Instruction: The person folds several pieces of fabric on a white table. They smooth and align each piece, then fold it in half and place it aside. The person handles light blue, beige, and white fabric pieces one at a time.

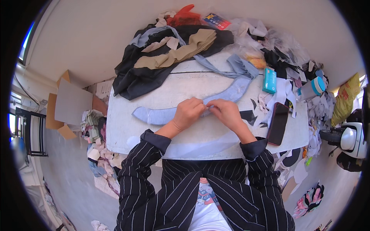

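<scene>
A curved light-blue fabric strip (162,114), shaped like a collar piece, lies across the white tabletop. My left hand (188,114) is closed at the strip's middle, its fingers bunched together. Right beside it, my right hand (226,113) pinches at the same spot, thumb and forefinger meeting the left fingertips. Whatever small part sits between the fingertips is hidden. Toward the upper right, the strip's end lies by a crumpled blue-grey cloth (243,66). Nearer to me, a sheer white strip (200,148) lies along the table's front edge.
Black cloth (133,82) and folded khaki fabric (175,54) are heaped at the back. On the right lie a dark phone (278,124), a teal box (269,81), a blue-lidded jar (312,88) and scraps. An open cardboard box (71,102) stands left of the table (123,134).
</scene>
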A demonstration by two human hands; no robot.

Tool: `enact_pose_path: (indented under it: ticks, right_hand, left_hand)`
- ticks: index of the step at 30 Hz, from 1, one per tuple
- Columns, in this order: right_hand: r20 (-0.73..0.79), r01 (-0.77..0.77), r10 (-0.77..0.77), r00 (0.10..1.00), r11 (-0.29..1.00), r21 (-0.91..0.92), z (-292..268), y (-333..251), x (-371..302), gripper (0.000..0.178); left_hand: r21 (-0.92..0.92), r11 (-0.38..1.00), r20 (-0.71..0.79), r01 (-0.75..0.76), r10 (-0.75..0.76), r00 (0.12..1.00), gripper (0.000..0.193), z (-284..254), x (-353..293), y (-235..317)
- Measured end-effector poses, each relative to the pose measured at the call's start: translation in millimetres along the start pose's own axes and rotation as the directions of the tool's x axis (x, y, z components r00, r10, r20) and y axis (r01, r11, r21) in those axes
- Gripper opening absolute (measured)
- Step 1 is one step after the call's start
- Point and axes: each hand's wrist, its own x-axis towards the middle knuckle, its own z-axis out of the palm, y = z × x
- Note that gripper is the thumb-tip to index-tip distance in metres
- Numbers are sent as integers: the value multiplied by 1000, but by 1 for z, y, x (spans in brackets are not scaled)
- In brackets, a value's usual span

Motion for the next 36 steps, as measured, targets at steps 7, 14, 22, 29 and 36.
enact_pose_path:
  ticks: [7, 14, 22, 29, 36]
  right_hand:
    - [-63, -16, 11, 998, 997, -73, -1, -3, -3, 10]
    - [-122, -21, -15, 992, 956, -292, -2, 5, -12, 5]
    - [-102, 2, -36, 994, 951, -309, -14, 6, -12, 25]
    - [194, 317, -257, 947, 844, -433, -26, -22, 2, 72]
    - [290, 308, -183, 939, 820, -483, -9, 28, -8, 67]
  left_hand:
    - [5, 1000, 9, 11, -11, 1000, 14, -5, -4, -2]
    - [36, 999, 119, 25, -29, 992, 15, -23, -19, -4]
    - [65, 994, 204, 84, -96, 974, 18, -29, -27, -8]
    - [283, 942, 493, 178, -302, 816, 65, -79, -35, -9]
    - [341, 928, 618, 150, -342, 708, 71, -86, -61, -18]
